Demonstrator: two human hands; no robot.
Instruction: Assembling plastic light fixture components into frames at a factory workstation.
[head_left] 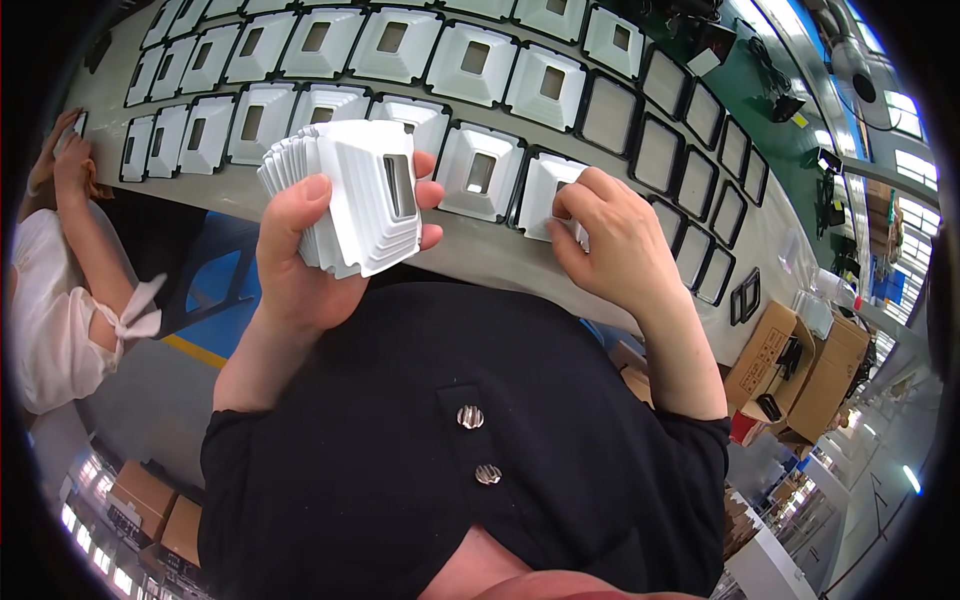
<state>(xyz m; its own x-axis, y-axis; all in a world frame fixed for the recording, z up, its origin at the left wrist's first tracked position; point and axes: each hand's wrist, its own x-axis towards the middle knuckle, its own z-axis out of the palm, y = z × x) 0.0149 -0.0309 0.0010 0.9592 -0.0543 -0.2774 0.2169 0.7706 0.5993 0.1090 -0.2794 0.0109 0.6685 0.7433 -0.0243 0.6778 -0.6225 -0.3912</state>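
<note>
Stack of white covers is gripped in the left hand in front of the body; covers are nested and slightly fanned, prob b/c all are the same shape, and are kept up there prob for quick reach by the other hand

Thumb is pressed on the left side, fingertips wrapped round the opp side, so fingers are clamped on the stack

On the table, black frames are set in rows, prob for order; many are filled w/ a cover, those at right are bare

Right hand is bent over a near-row cover, fingers curled, thumb & index tips close tog; whether it's pinched can't be told
</note>
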